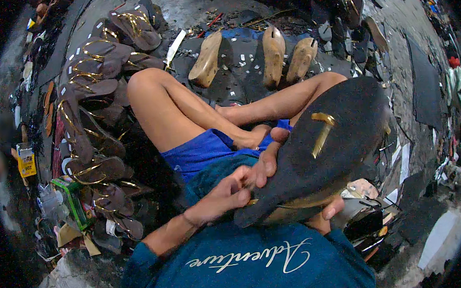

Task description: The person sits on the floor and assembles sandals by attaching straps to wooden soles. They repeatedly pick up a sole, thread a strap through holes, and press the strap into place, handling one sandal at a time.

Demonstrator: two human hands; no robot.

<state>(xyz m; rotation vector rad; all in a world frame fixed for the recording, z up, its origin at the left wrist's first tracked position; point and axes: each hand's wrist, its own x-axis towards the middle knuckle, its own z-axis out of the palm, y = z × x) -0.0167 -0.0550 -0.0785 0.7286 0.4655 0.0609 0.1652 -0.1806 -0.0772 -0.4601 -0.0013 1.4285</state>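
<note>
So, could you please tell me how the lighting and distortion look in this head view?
Head view: dim, bluish light; strong fisheye bending with a black rim around the picture; the dark sole in the left hand and right hand is sharp, while the sandal pile at left smears toward the edge.

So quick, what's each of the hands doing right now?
Left hand: closed, pressing the near edge of the dark sole.
Right hand: under the sole, holding it.

Left hand (233, 188) fingers curled, pressing; right hand (324, 215) gripping from beneath.
</note>
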